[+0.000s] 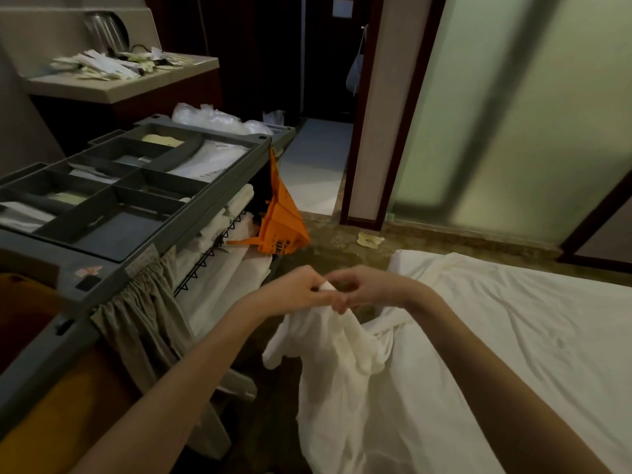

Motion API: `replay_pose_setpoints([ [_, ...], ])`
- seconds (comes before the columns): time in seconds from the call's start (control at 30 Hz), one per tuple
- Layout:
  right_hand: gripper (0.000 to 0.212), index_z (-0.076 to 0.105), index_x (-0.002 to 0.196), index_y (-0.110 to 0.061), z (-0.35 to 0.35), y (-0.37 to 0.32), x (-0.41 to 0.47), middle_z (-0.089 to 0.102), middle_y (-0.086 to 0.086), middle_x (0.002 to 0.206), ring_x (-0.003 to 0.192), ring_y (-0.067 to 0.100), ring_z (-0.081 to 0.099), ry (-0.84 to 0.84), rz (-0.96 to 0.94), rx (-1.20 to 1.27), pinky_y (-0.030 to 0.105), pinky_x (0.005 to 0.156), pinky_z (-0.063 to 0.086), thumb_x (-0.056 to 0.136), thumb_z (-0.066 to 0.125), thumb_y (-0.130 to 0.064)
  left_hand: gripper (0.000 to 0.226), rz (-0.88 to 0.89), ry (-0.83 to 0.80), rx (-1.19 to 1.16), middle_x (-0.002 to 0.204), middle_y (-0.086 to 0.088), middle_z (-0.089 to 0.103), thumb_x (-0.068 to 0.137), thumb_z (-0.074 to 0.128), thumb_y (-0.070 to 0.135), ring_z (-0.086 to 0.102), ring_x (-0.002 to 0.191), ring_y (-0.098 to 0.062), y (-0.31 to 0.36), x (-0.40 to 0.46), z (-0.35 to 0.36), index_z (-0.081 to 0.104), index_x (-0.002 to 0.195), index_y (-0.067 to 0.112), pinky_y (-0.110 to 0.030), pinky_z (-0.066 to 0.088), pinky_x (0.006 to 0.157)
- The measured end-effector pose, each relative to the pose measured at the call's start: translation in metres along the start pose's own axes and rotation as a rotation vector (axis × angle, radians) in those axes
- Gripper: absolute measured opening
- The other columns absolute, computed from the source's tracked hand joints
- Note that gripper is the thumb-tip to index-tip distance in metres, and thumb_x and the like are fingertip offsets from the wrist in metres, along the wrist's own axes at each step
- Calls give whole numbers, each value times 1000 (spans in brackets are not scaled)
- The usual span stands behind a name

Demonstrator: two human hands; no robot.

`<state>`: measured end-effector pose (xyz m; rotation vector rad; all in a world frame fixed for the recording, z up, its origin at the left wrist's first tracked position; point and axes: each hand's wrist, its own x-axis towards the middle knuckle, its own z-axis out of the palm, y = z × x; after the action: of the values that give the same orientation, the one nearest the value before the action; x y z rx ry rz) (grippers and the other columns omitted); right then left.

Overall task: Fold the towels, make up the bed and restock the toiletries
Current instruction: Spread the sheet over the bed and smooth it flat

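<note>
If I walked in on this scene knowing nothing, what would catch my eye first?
Probably the two hands meeting at centre: the left hand and right hand both pinch one corner of a white sheet that hangs down beside the bed. Next, the bright orange bag dangling from the grey housekeeping cart on the left.

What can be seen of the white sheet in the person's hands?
The sheet is thin, white and creased, looking like cotton. Both hands pinch its gathered top edge together, the left hand beside the right hand, above the floor. From there it hangs in loose folds, and its lower part runs down onto the bed at the right.
</note>
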<state>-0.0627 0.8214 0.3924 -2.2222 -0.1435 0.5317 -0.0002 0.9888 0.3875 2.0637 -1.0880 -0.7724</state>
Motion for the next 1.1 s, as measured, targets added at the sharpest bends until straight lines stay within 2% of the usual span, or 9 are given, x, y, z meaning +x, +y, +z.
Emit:
replay_pose_setpoints([
  [0.13, 13, 66, 96, -9, 8, 3, 5, 58, 1, 74, 62, 7, 52, 164, -29, -53, 17, 61, 43, 93, 55, -15, 27, -24, 94, -45, 48, 10, 43, 86, 64, 34, 35, 38, -1, -8, -10, -1, 58, 62, 23, -12, 28, 43],
  [0.23, 14, 69, 82, -20, 4, 5, 5, 58, 3, 70, 60, 7, 50, 286, -42, -9, 16, 59, 42, 90, 58, -14, 36, -64, 100, -119, 40, 13, 41, 87, 65, 32, 34, 37, -1, -17, -19, 0, 55, 53, 27, -11, 27, 43],
  [0.43, 14, 69, 84, -16, -3, 5, 3, 57, -11, 66, 53, -6, 51, 413, -13, -34, 10, 55, 43, 89, 58, -8, 39, -125, -26, -120, 42, 13, 44, 89, 63, 32, 39, 38, 0, -19, -32, 5, 51, 52, 23, -11, 30, 46],
  [0.57, 19, 66, 81, -21, -5, 7, 2, 57, -14, 64, 56, -2, 52, 518, -8, -74, 8, 56, 43, 90, 57, -7, 36, -156, -168, -57, 51, 11, 48, 90, 61, 31, 44, 41, 1, -12, -35, 10, 53, 58, 17, -10, 34, 47],
  [0.7, 19, 65, 88, -20, 4, 14, 4, 62, -9, 76, 69, 2, 59, 531, 44, -56, 19, 71, 53, 90, 55, -4, 18, -133, -81, -348, 97, 0, 71, 91, 58, 30, 68, 88, -8, -11, -39, 19, 68, 91, 15, -20, 52, 77],
  [0.77, 21, 66, 102, -15, 17, 17, -1, 64, -6, 91, 76, 1, 60, 532, 62, -17, 23, 78, 55, 89, 56, -2, 21, -114, 0, -422, 93, 1, 72, 93, 55, 29, 69, 86, -8, -9, -38, 27, 69, 89, 14, -20, 53, 77],
  [0.87, 28, 61, 115, -21, 43, 12, -18, 55, -15, 105, 86, -3, 59, 594, 14, 56, 13, 70, 51, 91, 55, -7, 34, -120, 148, -430, 89, -9, 70, 95, 52, 32, 67, 79, -13, -10, -33, 40, 70, 91, 4, -24, 51, 77],
  [1.0, 4, 59, 94, -24, 78, 1, -43, 61, -8, 94, 81, 3, 59, 631, -24, 175, 13, 68, 50, 90, 60, -24, 45, -197, 268, -544, 84, -16, 65, 93, 54, 38, 62, 77, -23, -17, -29, 55, 67, 93, -5, -35, 47, 78],
  [1.1, 17, 57, 89, -20, 98, 3, -47, 60, -8, 83, 74, 3, 55, 660, 17, 168, 10, 63, 44, 82, 71, -27, 41, -204, 292, -583, 72, -6, 65, 93, 54, 38, 62, 70, -17, -16, -29, 64, 70, 84, 1, -32, 46, 75],
])
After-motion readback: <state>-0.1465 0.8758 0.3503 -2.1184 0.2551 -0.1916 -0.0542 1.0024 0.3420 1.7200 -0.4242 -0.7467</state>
